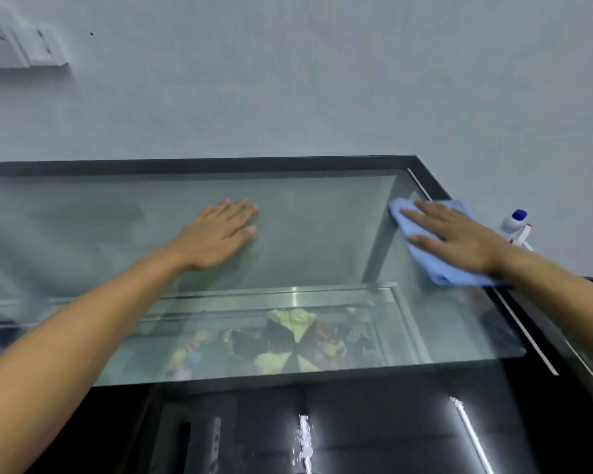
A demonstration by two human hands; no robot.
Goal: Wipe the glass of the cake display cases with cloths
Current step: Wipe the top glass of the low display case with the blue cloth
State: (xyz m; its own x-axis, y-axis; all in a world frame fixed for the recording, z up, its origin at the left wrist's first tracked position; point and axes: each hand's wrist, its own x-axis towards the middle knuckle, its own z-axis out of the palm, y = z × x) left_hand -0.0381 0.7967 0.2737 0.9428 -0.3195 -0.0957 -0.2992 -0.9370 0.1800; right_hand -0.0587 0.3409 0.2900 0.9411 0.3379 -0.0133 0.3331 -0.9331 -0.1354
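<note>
At the right of the frame, a blue cloth [439, 248] is being pressed flat onto the top glass [322, 241] of the case by the right hand [459, 237], fingers straight and spread, probably so the pad is kept in full contact. At centre, the left hand [216, 234] is being laid open, palm down, on the glass, seemingly as a brace. A spray bottle [515, 227] is being kept just beyond the right edge, likely within reach.

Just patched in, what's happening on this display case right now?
A person is wiping the glass top of a cake display case. The right hand presses a blue cloth flat near the glass's right edge, fingers straight. The left hand rests flat and bare on the middle of the glass. A spray bottle stands just off the case's right side, untouched. Cake slices show through the glass below.
</note>
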